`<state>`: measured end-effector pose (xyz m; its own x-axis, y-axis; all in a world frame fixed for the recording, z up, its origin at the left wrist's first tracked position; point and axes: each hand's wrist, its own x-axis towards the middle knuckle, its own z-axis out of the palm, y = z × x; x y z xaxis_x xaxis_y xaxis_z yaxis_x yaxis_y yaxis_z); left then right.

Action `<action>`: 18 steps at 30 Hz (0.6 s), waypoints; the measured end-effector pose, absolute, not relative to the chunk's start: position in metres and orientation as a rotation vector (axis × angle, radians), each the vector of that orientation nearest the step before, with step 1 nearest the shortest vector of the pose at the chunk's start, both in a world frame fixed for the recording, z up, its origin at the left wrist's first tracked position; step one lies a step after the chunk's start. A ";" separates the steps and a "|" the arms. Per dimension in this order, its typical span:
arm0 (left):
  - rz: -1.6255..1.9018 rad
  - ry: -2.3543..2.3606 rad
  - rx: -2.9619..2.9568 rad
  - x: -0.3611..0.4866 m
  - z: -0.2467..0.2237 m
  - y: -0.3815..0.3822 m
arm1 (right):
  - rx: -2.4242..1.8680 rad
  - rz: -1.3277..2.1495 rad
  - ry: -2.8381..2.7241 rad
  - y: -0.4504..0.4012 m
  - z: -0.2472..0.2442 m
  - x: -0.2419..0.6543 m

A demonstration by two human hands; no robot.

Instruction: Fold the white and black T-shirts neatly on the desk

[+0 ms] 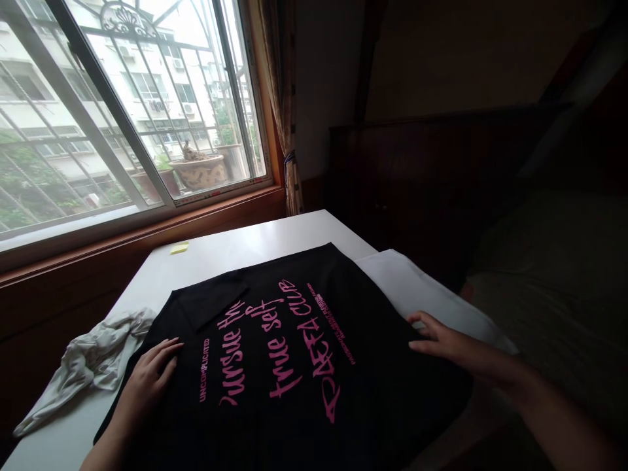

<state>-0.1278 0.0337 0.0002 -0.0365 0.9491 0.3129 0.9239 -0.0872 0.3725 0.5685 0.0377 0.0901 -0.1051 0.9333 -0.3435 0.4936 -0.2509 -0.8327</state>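
A black garment [363, 392] with pink lettering lies spread over a white table [275, 239]. My left hand [153, 373] rests on its left side, fingers stretched out and slightly bent, with nothing held. At the garment's right edge is my right hand [434, 337], its thumb and fingers apart over the black cloth; no fold shows between them. Under the garment's right side, a white cloth [417, 284] sticks out past the table's edge.
A crumpled white cloth [91, 356] lies at the table's left edge. Yellow sticky notes [179, 248] are near the far left corner. Beyond the table stand a barred window [161, 98] and a tied curtain [287, 124]. The right side is dark.
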 end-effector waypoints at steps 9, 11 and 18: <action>0.679 2.065 2.221 -0.132 -0.005 0.036 | -1.949 0.814 -1.687 0.032 0.049 0.633; 0.655 2.065 2.232 -0.133 -0.005 0.036 | -1.948 0.782 -1.742 0.031 0.036 0.640; 0.486 2.066 2.362 -0.108 0.002 0.034 | -1.935 0.275 -1.866 0.042 0.052 0.612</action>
